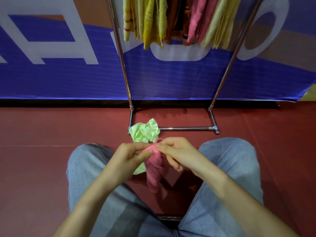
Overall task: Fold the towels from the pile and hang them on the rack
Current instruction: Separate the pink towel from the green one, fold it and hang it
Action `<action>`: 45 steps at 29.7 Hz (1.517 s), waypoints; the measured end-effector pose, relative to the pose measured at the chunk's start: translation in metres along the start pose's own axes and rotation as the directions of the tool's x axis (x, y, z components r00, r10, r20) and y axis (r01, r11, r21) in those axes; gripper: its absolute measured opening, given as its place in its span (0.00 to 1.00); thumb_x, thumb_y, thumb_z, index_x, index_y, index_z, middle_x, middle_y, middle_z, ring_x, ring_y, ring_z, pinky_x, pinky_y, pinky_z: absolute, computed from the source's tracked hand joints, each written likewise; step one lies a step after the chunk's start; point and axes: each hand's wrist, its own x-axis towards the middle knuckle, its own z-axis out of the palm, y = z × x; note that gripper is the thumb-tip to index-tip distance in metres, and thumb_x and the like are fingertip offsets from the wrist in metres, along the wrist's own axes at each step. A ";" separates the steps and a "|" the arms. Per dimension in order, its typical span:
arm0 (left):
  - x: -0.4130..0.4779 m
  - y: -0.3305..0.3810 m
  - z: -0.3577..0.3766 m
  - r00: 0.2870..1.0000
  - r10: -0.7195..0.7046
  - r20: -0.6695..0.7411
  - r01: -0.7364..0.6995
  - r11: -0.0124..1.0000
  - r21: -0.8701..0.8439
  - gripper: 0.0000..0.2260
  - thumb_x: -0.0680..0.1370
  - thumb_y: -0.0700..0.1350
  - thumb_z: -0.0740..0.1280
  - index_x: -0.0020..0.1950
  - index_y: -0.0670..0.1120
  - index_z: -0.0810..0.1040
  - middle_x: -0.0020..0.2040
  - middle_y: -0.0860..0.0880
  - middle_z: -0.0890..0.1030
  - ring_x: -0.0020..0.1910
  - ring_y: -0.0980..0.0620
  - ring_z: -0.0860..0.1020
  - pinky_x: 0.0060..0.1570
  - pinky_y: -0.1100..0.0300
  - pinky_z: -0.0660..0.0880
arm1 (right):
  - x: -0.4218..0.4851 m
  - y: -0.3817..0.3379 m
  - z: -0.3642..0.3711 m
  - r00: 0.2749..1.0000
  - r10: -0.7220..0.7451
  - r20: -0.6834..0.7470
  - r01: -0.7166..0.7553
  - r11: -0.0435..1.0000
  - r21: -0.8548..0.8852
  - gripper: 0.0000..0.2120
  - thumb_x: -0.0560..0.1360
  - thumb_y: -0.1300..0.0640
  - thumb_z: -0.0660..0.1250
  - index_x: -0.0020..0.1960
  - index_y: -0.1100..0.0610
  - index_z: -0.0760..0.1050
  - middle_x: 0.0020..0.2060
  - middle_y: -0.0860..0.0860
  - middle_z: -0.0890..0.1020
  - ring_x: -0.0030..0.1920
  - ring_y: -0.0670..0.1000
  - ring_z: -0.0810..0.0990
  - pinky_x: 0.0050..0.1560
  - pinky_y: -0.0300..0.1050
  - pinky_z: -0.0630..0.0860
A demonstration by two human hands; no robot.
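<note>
Behind the rack (184, 128) a blue banner (68, 79) shows big white letters, cut off, no word readable. In front of the rack's base bar the left hand (131, 155) and right hand (176, 151) both pinch a pink towel (154, 171) hanging between the knees. A crumpled green towel (145, 131) lies on the rack's left foot, red floor (51, 127) open either side.

Even, soft indoor light; I see a clean, wide-angle frame.
Faint shadows lie on the floor (51, 134) under the rack (186, 128) base and between the knees (89, 159). Thin glints run up the chrome poles (119, 48). Left hand (131, 154), right hand (177, 151) and pink towel (153, 170) read sharp; the poles splay outward and the forearms (95, 194) soften toward the bottom corners.
</note>
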 end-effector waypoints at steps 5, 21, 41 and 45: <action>0.010 0.009 -0.021 0.996 0.040 0.086 -0.059 0.971 0.230 0.13 0.69 0.54 0.63 0.44 0.49 0.81 0.43 0.42 0.83 0.39 0.54 0.78 0.48 0.48 0.76 | 0.001 0.001 -0.027 0.992 0.024 0.124 0.018 0.944 -0.329 0.12 0.74 0.50 0.64 0.39 0.58 0.72 0.11 0.47 0.67 0.13 0.44 0.61 0.18 0.34 0.60; 0.035 0.037 -0.049 0.927 0.320 0.193 -0.339 0.502 0.796 0.22 0.73 0.54 0.49 0.51 0.42 0.74 0.44 0.41 0.81 0.44 0.39 0.78 0.41 0.55 0.71 | -0.019 -0.028 -0.106 0.793 -0.605 -0.075 0.167 0.333 -0.928 0.17 0.70 0.40 0.62 0.38 0.54 0.77 0.42 0.46 0.81 0.38 0.47 0.78 0.36 0.43 0.72; 0.076 0.122 -0.067 0.806 0.585 -0.085 -0.141 0.330 0.933 0.11 0.79 0.44 0.55 0.55 0.39 0.72 0.48 0.36 0.78 0.46 0.35 0.75 0.38 0.51 0.64 | -0.010 -0.102 -0.137 0.439 -0.829 -0.347 0.253 0.484 -0.837 0.15 0.69 0.47 0.66 0.41 0.60 0.81 0.35 0.52 0.80 0.37 0.52 0.78 0.41 0.53 0.76; 0.073 0.115 -0.064 0.837 0.545 -0.051 -0.156 0.326 0.933 0.12 0.79 0.45 0.55 0.55 0.40 0.73 0.45 0.37 0.79 0.42 0.37 0.75 0.36 0.53 0.64 | -0.010 -0.099 -0.137 0.518 -0.760 -0.391 0.226 0.563 -0.795 0.18 0.67 0.42 0.64 0.42 0.56 0.82 0.37 0.55 0.84 0.40 0.54 0.82 0.44 0.56 0.77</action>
